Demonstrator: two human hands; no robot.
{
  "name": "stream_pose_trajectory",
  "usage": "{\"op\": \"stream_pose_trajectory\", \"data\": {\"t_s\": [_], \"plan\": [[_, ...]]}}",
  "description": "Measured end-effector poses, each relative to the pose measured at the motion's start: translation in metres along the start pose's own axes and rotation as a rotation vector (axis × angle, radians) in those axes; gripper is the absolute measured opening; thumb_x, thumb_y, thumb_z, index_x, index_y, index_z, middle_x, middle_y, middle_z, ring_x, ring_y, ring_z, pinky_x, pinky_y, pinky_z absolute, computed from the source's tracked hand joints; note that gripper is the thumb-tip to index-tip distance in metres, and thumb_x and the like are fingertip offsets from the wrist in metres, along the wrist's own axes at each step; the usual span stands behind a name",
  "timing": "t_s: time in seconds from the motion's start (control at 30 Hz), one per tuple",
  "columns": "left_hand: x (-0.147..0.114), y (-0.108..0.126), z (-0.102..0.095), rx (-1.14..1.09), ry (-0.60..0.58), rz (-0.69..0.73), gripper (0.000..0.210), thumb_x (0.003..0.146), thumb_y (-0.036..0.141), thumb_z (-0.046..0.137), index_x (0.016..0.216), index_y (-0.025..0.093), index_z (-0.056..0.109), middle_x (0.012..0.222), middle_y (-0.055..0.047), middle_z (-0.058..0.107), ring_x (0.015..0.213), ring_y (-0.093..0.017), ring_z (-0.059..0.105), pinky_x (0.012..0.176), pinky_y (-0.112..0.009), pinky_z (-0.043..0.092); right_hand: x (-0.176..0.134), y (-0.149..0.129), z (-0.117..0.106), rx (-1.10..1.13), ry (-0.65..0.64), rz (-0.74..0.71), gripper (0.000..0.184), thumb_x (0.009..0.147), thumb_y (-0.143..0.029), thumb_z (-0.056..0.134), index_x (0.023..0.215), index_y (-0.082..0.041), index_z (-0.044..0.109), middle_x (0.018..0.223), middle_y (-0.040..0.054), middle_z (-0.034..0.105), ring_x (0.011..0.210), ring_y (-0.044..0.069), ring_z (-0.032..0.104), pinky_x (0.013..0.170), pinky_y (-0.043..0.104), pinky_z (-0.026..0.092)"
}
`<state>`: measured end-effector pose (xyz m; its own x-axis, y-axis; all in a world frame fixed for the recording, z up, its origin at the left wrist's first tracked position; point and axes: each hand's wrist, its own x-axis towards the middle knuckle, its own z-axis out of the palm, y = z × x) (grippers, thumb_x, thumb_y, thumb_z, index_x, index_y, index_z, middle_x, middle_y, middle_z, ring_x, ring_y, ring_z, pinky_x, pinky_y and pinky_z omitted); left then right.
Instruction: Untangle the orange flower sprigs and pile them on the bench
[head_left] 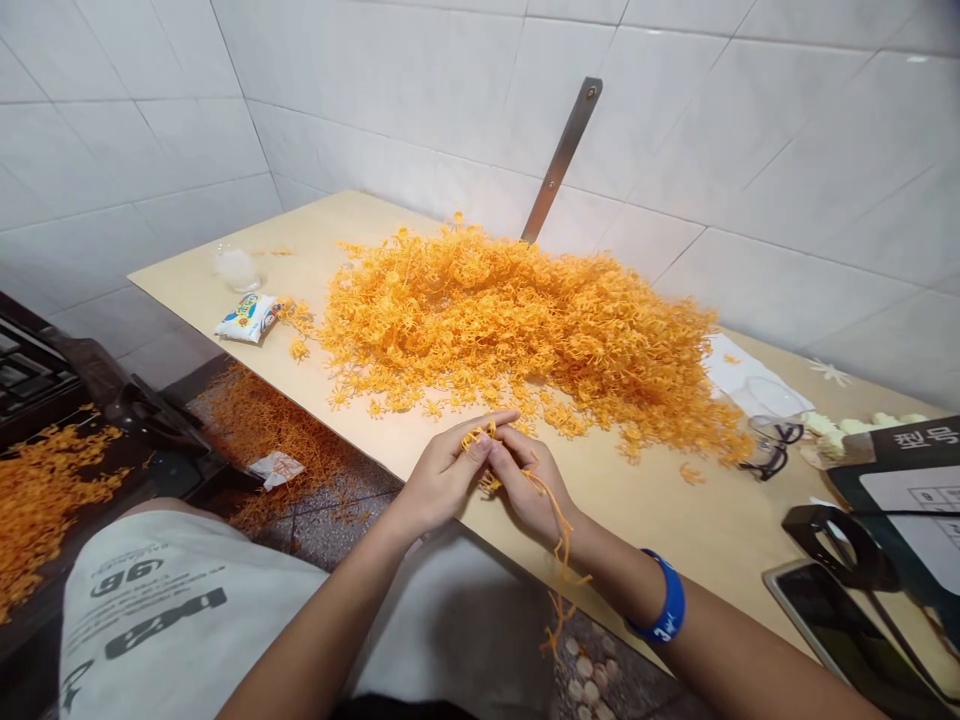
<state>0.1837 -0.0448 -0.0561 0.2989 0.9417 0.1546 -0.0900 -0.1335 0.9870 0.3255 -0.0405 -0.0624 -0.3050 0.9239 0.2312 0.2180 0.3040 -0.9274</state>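
Both hands meet over the table's front edge, thumbs close together. My left hand (444,468) is closed on a small orange plastic piece (474,437) with curled prongs, like the flower-shaped pieces in the heap. My right hand (529,482) pinches the same cluster from the other side. From under the right hand an orange plastic strand (559,520) hangs down past the wrist, with branching ends below the table edge. The fingers partly hide what is between them. Just beyond the hands lies a large heap of orange plastic pieces (495,310).
On the table (645,510) are a white-and-blue packet (247,317), a clear cup (238,268), glasses (772,447), a black tape roll (840,545), a phone (832,620) and a dark box (915,480). A metal bracket (562,160) rises behind the heap. Orange pieces (277,440) cover the floor at left.
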Motion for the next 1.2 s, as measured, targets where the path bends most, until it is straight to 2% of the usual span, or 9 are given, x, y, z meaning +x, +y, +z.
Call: {"op": "stream_pose_trajectory", "data": {"t_s": [0.13, 0.23, 0.37, 0.5, 0.7, 0.83, 0.97, 1.07, 1.2], "plan": [[0.003, -0.001, 0.001, -0.154, 0.041, -0.057, 0.044, 0.091, 0.048, 0.048, 0.104, 0.013, 0.071, 0.104, -0.011, 0.072, 0.075, -0.018, 0.066, 0.075, -0.030, 0.052, 0.001, -0.002, -0.001, -0.127, -0.084, -0.093, 0.040, 0.096, -0.035, 0.041, 0.062, -0.017, 0.050, 0.055, -0.0009, 0.051, 0.052, 0.010, 0.047, 0.053, 0.023, 0.037], [0.005, 0.000, 0.003, -0.263, 0.080, -0.113, 0.046, 0.084, 0.054, 0.056, 0.090, 0.011, 0.072, 0.087, -0.010, 0.074, 0.053, -0.013, 0.059, 0.055, -0.027, 0.048, 0.001, -0.003, -0.001, -0.183, -0.122, -0.145, 0.042, 0.097, -0.032, 0.038, 0.060, -0.017, 0.048, 0.053, -0.0013, 0.050, 0.049, 0.009, 0.046, 0.052, 0.023, 0.036], [0.008, 0.000, 0.002, -0.379, 0.175, -0.191, 0.042, 0.077, 0.054, 0.064, 0.072, 0.013, 0.066, 0.063, -0.004, 0.068, 0.048, -0.013, 0.057, 0.053, -0.025, 0.046, -0.001, -0.002, 0.000, -0.312, -0.127, -0.293, 0.037, 0.097, -0.026, 0.037, 0.063, -0.018, 0.048, 0.055, -0.0005, 0.050, 0.051, 0.010, 0.045, 0.052, 0.023, 0.035], [0.012, -0.006, -0.004, -0.584, 0.357, -0.225, 0.036, 0.080, 0.051, 0.062, 0.068, 0.017, 0.054, 0.040, 0.008, 0.045, 0.039, -0.009, 0.050, 0.055, -0.022, 0.046, -0.007, -0.004, 0.002, -0.297, -0.223, -0.555, 0.034, 0.096, -0.023, 0.036, 0.063, -0.019, 0.045, 0.059, 0.0019, 0.049, 0.058, 0.013, 0.044, 0.057, 0.025, 0.037], [0.011, -0.009, 0.000, -0.366, 0.330, -0.166, 0.033, 0.078, 0.043, 0.069, 0.093, 0.018, 0.054, 0.061, 0.006, 0.056, 0.052, -0.008, 0.056, 0.056, -0.020, 0.044, -0.012, -0.007, -0.003, -0.149, -0.154, -0.254, 0.036, 0.098, -0.030, 0.036, 0.069, -0.018, 0.052, 0.060, 0.0009, 0.052, 0.056, 0.011, 0.048, 0.056, 0.023, 0.039], [0.010, -0.015, -0.001, -0.348, 0.271, -0.149, 0.060, 0.080, 0.051, 0.065, 0.129, 0.024, 0.045, 0.120, -0.009, 0.061, 0.090, -0.015, 0.066, 0.084, -0.030, 0.050, -0.013, -0.006, -0.005, 0.009, -0.246, -0.120, 0.040, 0.097, -0.038, 0.039, 0.069, -0.016, 0.057, 0.063, 0.0028, 0.058, 0.057, 0.011, 0.054, 0.057, 0.023, 0.042], [0.010, -0.022, -0.005, -0.358, 0.195, -0.059, 0.065, 0.087, 0.068, 0.038, 0.141, 0.033, 0.039, 0.158, -0.003, 0.025, 0.145, -0.024, 0.023, 0.117, -0.042, 0.022, -0.013, -0.004, -0.003, 0.120, -0.391, -0.047, 0.041, 0.096, -0.039, 0.041, 0.071, -0.014, 0.062, 0.062, 0.0036, 0.060, 0.054, 0.011, 0.055, 0.054, 0.022, 0.043], [0.009, -0.019, -0.006, -0.374, 0.115, -0.037, 0.071, 0.085, 0.074, 0.023, 0.143, 0.036, 0.037, 0.160, 0.005, 0.016, 0.148, -0.022, 0.005, 0.120, -0.043, 0.007, -0.012, -0.005, -0.002, 0.121, -0.446, -0.044, 0.040, 0.095, -0.037, 0.043, 0.075, -0.013, 0.067, 0.067, 0.0054, 0.063, 0.059, 0.011, 0.058, 0.057, 0.022, 0.045], [0.007, -0.009, -0.006, -0.440, 0.078, -0.012, 0.080, 0.083, 0.077, 0.015, 0.144, 0.032, 0.039, 0.159, 0.003, 0.019, 0.148, -0.021, 0.007, 0.121, -0.039, 0.004, -0.010, -0.009, -0.002, 0.087, -0.460, -0.027, 0.037, 0.095, -0.036, 0.044, 0.081, -0.013, 0.070, 0.073, 0.0064, 0.067, 0.065, 0.013, 0.059, 0.062, 0.023, 0.046]]}}
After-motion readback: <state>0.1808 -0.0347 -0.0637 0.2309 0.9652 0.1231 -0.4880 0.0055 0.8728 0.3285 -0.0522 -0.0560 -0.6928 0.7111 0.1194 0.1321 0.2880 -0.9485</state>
